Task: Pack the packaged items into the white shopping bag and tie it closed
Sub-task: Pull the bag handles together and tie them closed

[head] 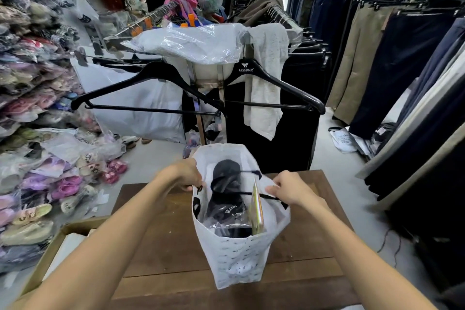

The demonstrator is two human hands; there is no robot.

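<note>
A white shopping bag with small dark print stands upright on the wooden table, its mouth held wide. Inside it lie black items in clear plastic wrap and a thin yellow-edged packet against the right wall. My left hand pinches the bag's left rim where a black drawstring comes out. My right hand grips the right rim and the black cord there. The cord runs across the opening between both hands.
Black hangers and a grey cloth hang on a rack just beyond the table. Bagged slippers pile up on the left. Trousers hang on racks at right. A cardboard box sits at the table's left. People stand far back.
</note>
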